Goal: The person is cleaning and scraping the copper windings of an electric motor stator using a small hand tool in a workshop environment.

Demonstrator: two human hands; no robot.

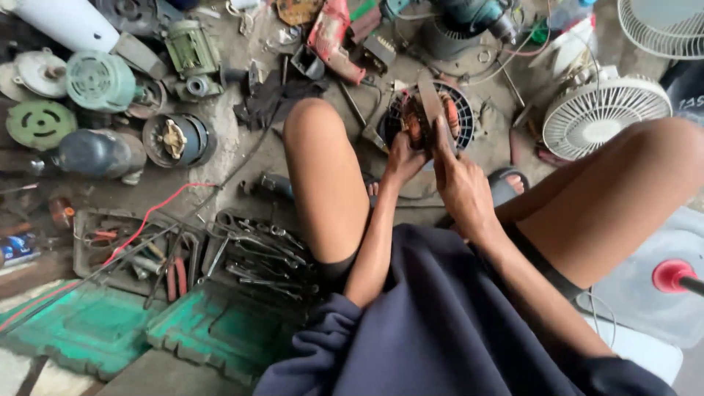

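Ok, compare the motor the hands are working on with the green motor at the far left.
The motor stator between the knees is opened up, its copper windings bare; the green motor is closed in a pale green ribbed casing. The left hand and right hand grip the stator, the right pressing a flat tool into it; the green one lies untouched among other parts. Both are round and rest on the dirty floor.

Motor stator (429, 121): copper-orange windings, dark core. Fan guards (603, 114) white, radial ribs. Toolbox tray (220, 326) green, worn. Motor housing (99, 79) pale green. Wire (150, 213) red. Floor (220, 139) grey, grimy. Shirt (440, 323) navy.
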